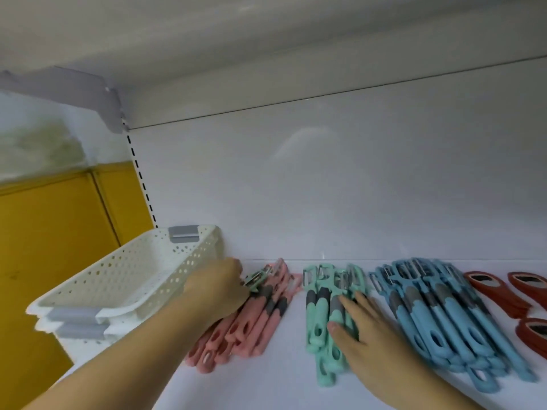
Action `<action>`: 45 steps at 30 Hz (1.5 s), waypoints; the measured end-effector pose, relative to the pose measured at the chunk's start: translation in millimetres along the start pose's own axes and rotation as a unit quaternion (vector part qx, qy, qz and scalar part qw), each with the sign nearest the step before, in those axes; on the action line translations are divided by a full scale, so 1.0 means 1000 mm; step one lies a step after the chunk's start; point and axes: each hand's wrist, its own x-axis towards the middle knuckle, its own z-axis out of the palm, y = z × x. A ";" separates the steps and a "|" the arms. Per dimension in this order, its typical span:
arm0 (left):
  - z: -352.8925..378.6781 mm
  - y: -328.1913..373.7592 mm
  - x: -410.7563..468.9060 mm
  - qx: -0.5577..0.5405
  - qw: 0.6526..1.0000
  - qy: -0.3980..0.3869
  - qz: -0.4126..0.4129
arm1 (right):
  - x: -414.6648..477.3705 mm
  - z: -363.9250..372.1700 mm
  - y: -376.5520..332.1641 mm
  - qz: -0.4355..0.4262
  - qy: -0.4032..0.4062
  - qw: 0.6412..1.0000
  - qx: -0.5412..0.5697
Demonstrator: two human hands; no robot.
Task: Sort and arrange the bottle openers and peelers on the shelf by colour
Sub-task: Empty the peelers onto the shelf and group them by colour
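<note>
Four colour groups lie on the white shelf (pixel 284 380). A pile of pink peelers (pixel 251 324) is at the left, then mint green peelers (pixel 321 321), then blue peelers (pixel 438 315), and red bottle openers (pixel 509 294) at the far right. My left hand (pixel 219 288) rests over the top of the pink pile and grips a green-headed peeler (pixel 257 280) at its blade end. My right hand (pixel 364 327) lies flat with straight fingers on the mint green pile.
A stack of white perforated baskets (pixel 124 288) with grey handles stands at the shelf's left end, touching my left wrist. The white back panel (pixel 325 187) rises just behind the piles. Another shelf sits overhead. A yellow wall shows at the far left.
</note>
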 end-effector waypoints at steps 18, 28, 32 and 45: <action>-0.015 -0.009 0.005 -0.083 0.992 0.044 -0.085 | -0.003 -0.001 -0.001 -0.015 -0.018 1.000 -0.012; 0.003 0.089 -0.037 -0.439 0.885 -0.154 -0.016 | -0.001 -0.005 -0.003 0.008 0.047 0.989 0.142; 0.018 0.105 -0.045 -0.585 0.792 -0.174 -0.008 | 0.000 -0.006 -0.002 0.007 0.045 0.988 0.146; 0.050 0.085 -0.062 -0.364 0.921 -0.044 0.133 | 0.013 0.005 0.003 0.042 0.098 0.987 0.124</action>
